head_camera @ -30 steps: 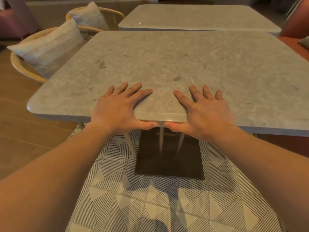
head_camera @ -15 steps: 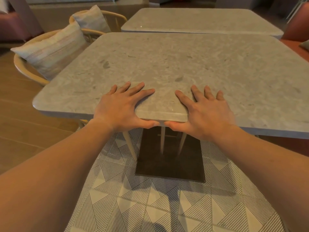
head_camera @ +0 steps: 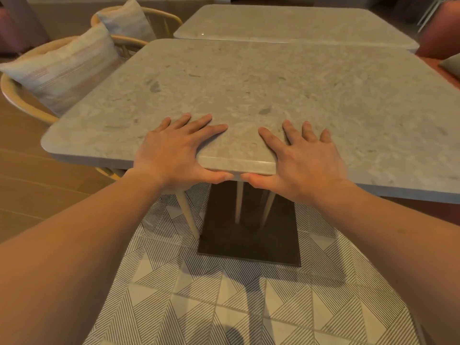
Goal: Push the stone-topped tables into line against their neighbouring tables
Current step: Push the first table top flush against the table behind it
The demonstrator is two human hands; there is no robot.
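Two stone-topped tables, two chairs, two cushions, two hands.

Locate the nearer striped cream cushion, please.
Head view, left side: the nearer striped cream cushion leans in a wooden chair beside the near grey stone-topped table.

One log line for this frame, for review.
left hand: grips near table edge, thumb under | right hand: same | far table: directly beyond | contact between tables: unclear

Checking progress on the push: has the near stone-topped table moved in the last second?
Yes, slightly: the near table slid away, toward the far table, its left corner closing on the chair cushion.
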